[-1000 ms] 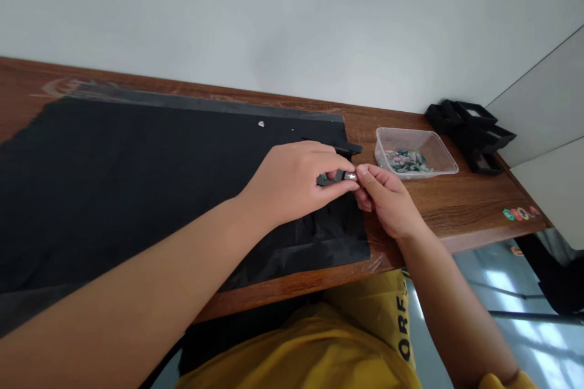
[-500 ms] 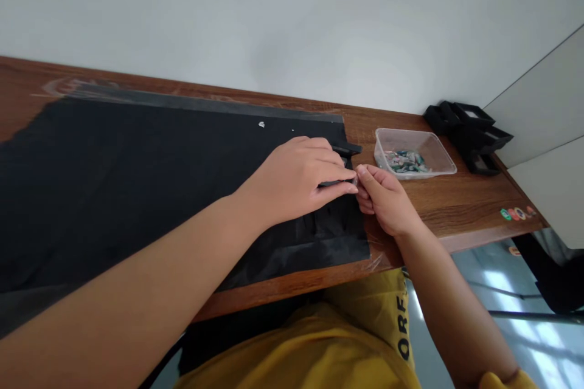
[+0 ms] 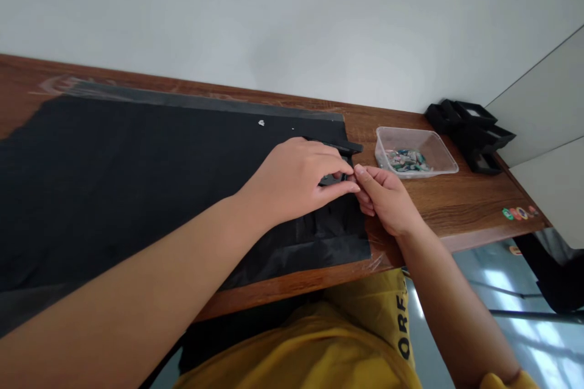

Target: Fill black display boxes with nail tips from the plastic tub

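Note:
My left hand (image 3: 298, 179) reaches over a black box-like object (image 3: 351, 147) on the black mat. Its thumb and index finger are curled close together round something tiny, too small to make out. Fingertip to fingertip with it, my right hand (image 3: 385, 197) is closed in a pinch, thumb against index finger. What the right fingers hold is hidden. Part of a dark item (image 3: 327, 180) shows through the gap between my left thumb and index finger; the rest of it is covered.
To the right stands a clear plastic tub (image 3: 438, 155) with many small colourful pieces inside. Several black boxes (image 3: 479, 134) are stacked behind it. White scraps (image 3: 261, 123) lie on the taped black mat (image 3: 137, 182). Round stickers (image 3: 521, 213) mark the wooden table's (image 3: 460, 209) right end.
My left index finger and thumb have spread slightly apart, showing more of the dark item beneath. My right hand has barely moved, still at the left fingertips.

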A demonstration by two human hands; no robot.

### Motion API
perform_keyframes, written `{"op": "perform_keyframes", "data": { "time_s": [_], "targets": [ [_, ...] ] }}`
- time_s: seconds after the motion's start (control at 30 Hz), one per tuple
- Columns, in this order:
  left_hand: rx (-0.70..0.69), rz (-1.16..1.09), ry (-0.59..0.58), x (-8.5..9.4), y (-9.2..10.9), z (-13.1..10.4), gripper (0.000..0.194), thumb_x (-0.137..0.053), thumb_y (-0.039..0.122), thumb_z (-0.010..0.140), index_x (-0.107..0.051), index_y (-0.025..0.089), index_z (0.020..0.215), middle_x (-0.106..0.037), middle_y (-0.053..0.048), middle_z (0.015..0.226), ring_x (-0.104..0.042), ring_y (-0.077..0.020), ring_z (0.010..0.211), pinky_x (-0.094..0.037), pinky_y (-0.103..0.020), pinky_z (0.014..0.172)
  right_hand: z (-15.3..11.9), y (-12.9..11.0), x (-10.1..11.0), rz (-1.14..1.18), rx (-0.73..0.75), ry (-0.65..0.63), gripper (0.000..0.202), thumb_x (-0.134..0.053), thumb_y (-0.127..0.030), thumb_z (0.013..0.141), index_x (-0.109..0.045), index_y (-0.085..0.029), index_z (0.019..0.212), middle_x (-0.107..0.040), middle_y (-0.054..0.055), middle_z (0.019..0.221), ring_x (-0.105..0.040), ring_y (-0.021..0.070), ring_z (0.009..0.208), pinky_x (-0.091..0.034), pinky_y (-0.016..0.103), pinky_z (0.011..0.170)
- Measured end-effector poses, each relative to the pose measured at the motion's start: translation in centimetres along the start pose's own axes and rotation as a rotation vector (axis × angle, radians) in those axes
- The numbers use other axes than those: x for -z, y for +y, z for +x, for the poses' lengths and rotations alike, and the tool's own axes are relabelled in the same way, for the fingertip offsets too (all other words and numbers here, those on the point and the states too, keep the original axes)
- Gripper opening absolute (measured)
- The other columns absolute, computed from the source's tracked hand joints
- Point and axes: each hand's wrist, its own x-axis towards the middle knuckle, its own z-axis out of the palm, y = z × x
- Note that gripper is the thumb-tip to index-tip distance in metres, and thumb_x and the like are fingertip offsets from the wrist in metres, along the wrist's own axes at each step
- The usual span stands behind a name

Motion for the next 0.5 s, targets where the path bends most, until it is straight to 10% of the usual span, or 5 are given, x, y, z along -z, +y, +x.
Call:
{"op": "perform_keyframes", "data": {
  "time_s": [0.5],
  "targets": [
    [-0.013,0.01,0.02,-0.26,-0.32,-0.04,0.033,-0.063,0.049,0.104,-0.08,0.023,0.093,-0.08,-0.002,0.092,-0.073,-0.02,0.087,-0.047,-0.03,0.075,-0.21,-0.43,-0.02,0.014,0.015,-0.056,0.054,-0.08,-0.07,0.08,-0.062,-0.02,0.075,-0.038,-0.01,0.051,-0.024,0.0052,0.045,-0.015,0.023,0.042]
  ]
}}
